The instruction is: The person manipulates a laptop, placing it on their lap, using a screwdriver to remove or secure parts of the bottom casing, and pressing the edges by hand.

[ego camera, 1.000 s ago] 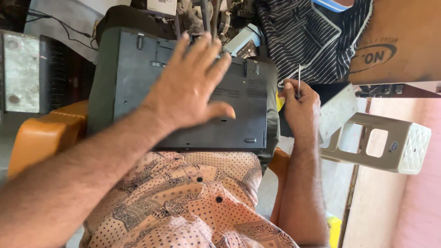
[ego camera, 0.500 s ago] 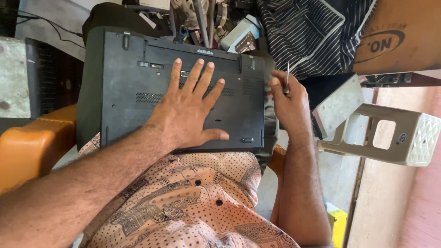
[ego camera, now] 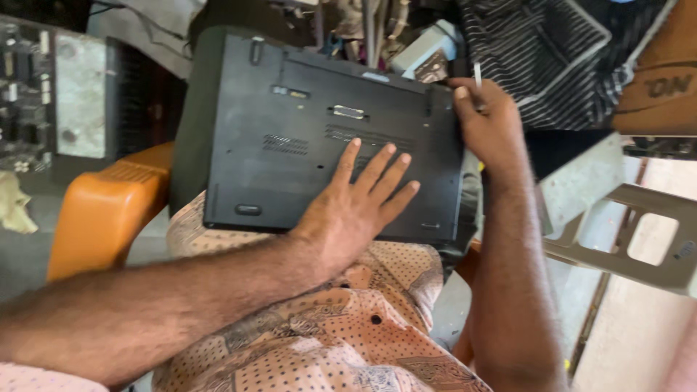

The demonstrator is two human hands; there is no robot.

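A black laptop [ego camera: 319, 138] lies upside down on the person's lap, its underside facing up, with vent slots and a small pale rectangular label near its far edge. The left hand [ego camera: 356, 210] rests flat on the near right part of that underside, fingers spread apart and holding nothing. The right hand [ego camera: 486, 120] sits at the laptop's far right corner, fingers closed around a thin pale tool [ego camera: 477, 76] whose tip sticks up above the knuckles. A brown cardboard box [ego camera: 664, 80] with dark print on its side stands at the far right, beside striped dark cloth [ego camera: 552, 58]. An orange chair arm [ego camera: 109, 210] shows to the left, a grey plastic stool [ego camera: 639, 232] to the right. A grey metal unit [ego camera: 80, 98] lies at far left.
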